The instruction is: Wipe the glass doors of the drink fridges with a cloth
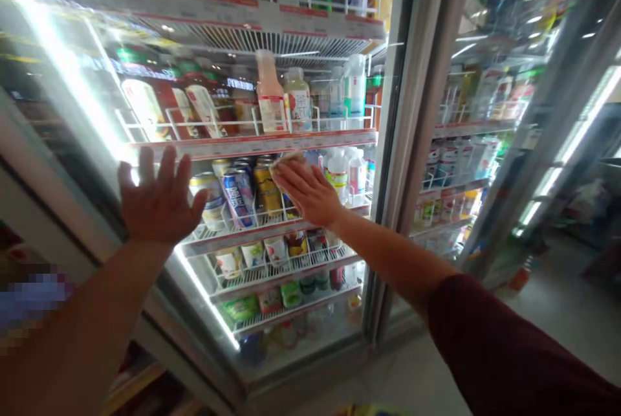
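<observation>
My right hand [308, 191] lies flat over a pale cloth [289, 158] and presses it to the glass door of a lit drinks cooler. Only the cloth's edge shows past my fingertips; the rest is under the hand. Left of it, my left hand [158, 199] is raised at the glass with its fingers spread and nothing in it. Whether its palm touches the pane I cannot tell. Behind the glass, between the hands, stand a blue can [238, 196] and gold cans [266, 186] on a wire-fronted shelf.
A pink bottle [270, 96] and other drinks fill the shelves behind the glass. A metal door frame [405, 144] runs upright to the right, beside another stocked cooler door. Bright light strips [63, 60] line the cooler's left side. Grey floor [548, 312] shows at lower right.
</observation>
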`<state>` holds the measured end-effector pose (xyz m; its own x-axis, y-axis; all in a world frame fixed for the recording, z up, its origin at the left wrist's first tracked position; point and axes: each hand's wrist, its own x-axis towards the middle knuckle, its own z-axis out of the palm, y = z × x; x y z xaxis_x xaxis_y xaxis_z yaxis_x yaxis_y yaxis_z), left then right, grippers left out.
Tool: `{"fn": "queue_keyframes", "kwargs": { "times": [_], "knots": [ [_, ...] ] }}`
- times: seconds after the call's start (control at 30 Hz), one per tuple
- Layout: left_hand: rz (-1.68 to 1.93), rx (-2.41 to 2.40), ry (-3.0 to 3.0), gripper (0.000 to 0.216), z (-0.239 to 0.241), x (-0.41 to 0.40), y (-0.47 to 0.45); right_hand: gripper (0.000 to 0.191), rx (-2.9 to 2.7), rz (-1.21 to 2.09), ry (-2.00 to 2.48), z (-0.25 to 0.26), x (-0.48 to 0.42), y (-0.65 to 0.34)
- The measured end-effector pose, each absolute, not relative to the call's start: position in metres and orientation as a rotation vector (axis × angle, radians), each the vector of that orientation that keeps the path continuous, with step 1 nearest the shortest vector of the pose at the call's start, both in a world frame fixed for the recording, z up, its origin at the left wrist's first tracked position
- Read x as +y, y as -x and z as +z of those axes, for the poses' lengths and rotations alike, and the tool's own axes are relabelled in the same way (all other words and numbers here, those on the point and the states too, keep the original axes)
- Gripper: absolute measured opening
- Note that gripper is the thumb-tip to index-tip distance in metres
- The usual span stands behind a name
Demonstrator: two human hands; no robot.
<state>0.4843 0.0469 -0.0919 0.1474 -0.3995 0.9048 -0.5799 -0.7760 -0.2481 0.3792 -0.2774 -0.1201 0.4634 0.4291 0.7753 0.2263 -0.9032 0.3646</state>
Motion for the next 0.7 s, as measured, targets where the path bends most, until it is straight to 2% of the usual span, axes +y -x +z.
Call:
{"fn": "queue_keyframes", "kwargs": {
  "times": [0.13, 0.2, 0.37, 0.57, 0.63, 0.7],
  "knots": [
    [1.662, -0.934, -2.267, 0.080, -0.092, 0.047, -0.484, 0.059, 0.354, 1.654, -2.488, -0.070, -0.244, -0.389],
    [1.671, -0.948, -2.259, 0.081, -0.092, 0.048, -0.484, 0.058, 0.389, 1.643, -2.468, -0.080, -0.236, -0.388],
    [1.752, -0.967, -2.245, 0.079, -0.093, 0.049, -0.486, 0.060, 0.833, 1.266, -2.317, -0.136, -0.271, -0.377],
    [1.786, -1.008, -2.210, 0.076, -0.094, 0.049, -0.487, 0.060, 0.335, 1.619, -2.469, -0.074, -0.266, -0.386],
    [1.788, -1.018, -2.200, 0.077, -0.094, 0.049, -0.487, 0.060, 0.333, 1.603, -2.498, -0.075, -0.252, -0.386],
    [1.800, -1.035, -2.188, 0.079, -0.093, 0.049, -0.488, 0.061, 0.514, 1.474, -2.473, -0.099, -0.251, -0.382]
  ]
}}
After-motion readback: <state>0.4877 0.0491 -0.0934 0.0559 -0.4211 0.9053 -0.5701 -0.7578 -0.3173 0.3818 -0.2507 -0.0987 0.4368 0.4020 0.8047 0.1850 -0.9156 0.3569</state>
